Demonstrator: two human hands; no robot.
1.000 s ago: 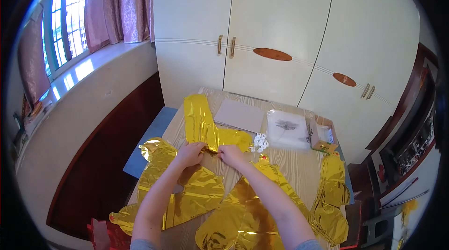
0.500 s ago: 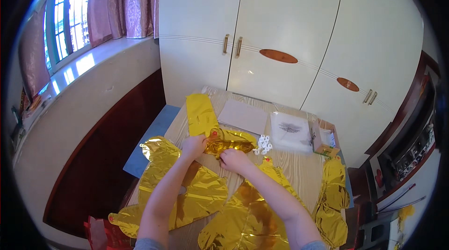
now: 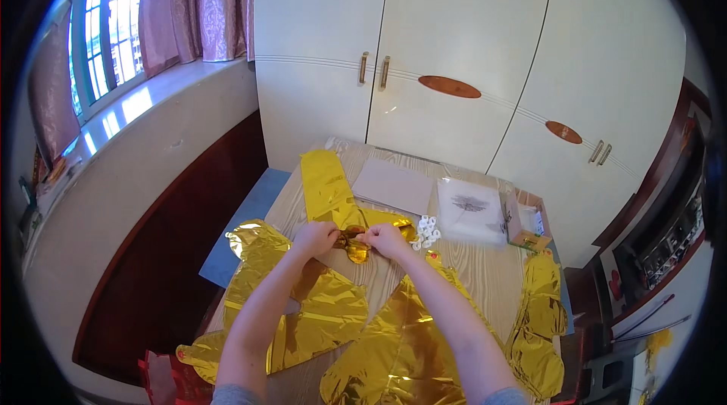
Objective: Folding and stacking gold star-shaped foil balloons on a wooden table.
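My left hand [image 3: 315, 239] and right hand [image 3: 385, 241], both closed, pinch gold foil [image 3: 357, 253]; seems partly bunched, nothing tied; other foil pieces [image 3: 322, 314] lie flat on desk [image 3: 481, 276].

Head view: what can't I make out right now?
All in the head view:
Left hand: exact grip on the held foil, hidden by its own back.
Middle foil: near end, cut off by the bottom edge; right forearm covers part.
White pieces: exact count, too small.
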